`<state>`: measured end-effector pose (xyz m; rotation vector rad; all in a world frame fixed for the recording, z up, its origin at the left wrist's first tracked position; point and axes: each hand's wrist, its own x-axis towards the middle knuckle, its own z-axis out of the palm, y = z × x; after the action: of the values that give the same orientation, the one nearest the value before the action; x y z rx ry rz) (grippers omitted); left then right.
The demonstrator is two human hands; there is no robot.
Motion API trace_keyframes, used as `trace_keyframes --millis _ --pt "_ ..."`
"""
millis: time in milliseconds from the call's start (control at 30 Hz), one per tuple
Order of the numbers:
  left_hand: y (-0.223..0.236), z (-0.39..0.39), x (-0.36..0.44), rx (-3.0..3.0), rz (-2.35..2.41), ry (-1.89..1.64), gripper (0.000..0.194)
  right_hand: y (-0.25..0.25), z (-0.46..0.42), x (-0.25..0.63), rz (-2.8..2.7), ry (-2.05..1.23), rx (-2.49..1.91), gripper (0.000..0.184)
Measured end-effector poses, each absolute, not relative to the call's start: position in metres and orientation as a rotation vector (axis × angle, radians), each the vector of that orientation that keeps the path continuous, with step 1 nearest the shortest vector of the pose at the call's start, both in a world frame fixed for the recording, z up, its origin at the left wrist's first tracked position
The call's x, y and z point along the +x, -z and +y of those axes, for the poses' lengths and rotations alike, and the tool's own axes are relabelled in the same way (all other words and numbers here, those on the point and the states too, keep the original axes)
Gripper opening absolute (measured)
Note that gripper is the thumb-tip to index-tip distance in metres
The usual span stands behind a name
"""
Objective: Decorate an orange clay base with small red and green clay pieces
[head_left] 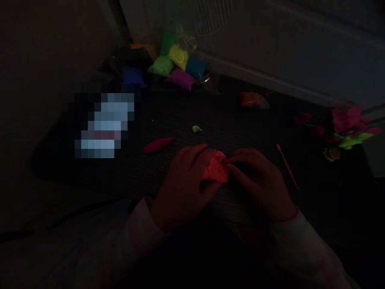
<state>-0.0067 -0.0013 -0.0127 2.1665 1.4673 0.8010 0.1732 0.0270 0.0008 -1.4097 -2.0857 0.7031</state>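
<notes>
A glowing coral-red lump of modelling clay with a rough, wrinkled surface is held in my left hand, fingers over its far side and thumb at its near side. At the lump's right edge, the fingertips of my right hand pinch a small pink-and-green clay bit, mostly hidden by the fingers. Beyond my left hand lies a dark pink clay piece, tapered at one end. A small light green clay scrap rests farther back. To the right of my right hand is a thin pink stick tool.
The dim room has a dark table. Bags of coloured clay pile up at the back, with an orange packet apart. A blurred-out bright screen lies left. Pink clay-like flowers with green leaves sit far right.
</notes>
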Motion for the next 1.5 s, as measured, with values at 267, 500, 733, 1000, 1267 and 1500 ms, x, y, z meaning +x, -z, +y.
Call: trace_keyframes --millis 267,500,733,1000,1267,1500 --pt "0.0146 -0.0017 -0.0044 2.138 1.469 -0.781 0.055 -0.0017 0.0264 0.1710 -2.053 -0.664 -1.428 0.007" --pt "0.0154 -0.0008 -0.0043 2.140 1.468 -0.773 0.053 0.0002 0.0280 0.1662 -2.099 -0.624 -1.418 0.008" --pt "0.0152 -0.0014 -0.0034 2.134 1.466 -0.775 0.052 0.0005 0.0277 0.1661 -2.140 -0.575 -1.448 0.007" --pt "0.0189 -0.0011 -0.0047 2.159 1.482 -0.807 0.053 0.0002 0.0276 0.1666 -1.940 -0.719 -1.487 0.006" --pt "0.0178 -0.0012 -0.0035 2.146 1.503 -0.779 0.057 0.0019 0.0256 0.1689 -1.930 -0.731 -1.482 0.007" --pt "0.0168 0.0001 -0.0036 2.118 1.490 -0.765 0.054 0.0015 0.0273 0.1665 -2.035 -0.635 -1.483 0.005"
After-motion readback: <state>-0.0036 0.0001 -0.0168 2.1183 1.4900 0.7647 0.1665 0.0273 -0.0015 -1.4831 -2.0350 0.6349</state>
